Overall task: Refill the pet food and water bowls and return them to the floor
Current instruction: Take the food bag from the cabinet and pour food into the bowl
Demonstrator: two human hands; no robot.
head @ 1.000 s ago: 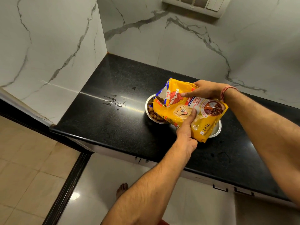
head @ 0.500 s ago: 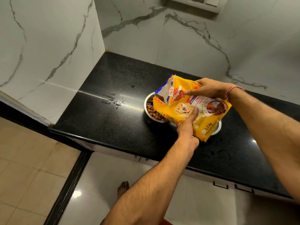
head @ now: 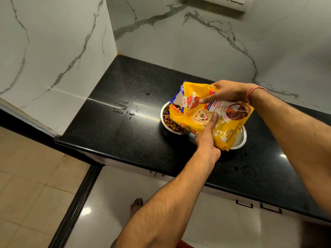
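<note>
Two hands, left (head: 206, 140) and right (head: 227, 92), grip our yellow food bag (head: 211, 115) over the steel bowl (head: 165, 111) on the counter (head: 125, 136). Since a second ago the bag mouth has lifted slightly and kibble (head: 171, 124) shows; we judge pouring nearly done, water pending.

Bare forearms, no sleeves (a red thread band (head: 255, 93) circles the right wrist).

yellow food bag (head: 211, 120) with red logo patch, blue-and-white torn edge, printed golden dog. brown kibble (head: 171, 123) in silver steel bowl (head: 163, 111). black speckled countertop (head: 125, 133). white wall tiles (head: 53, 51) veined grey. red thread band (head: 254, 91) at wrist. beige floor tiles (head: 26, 185).
</note>
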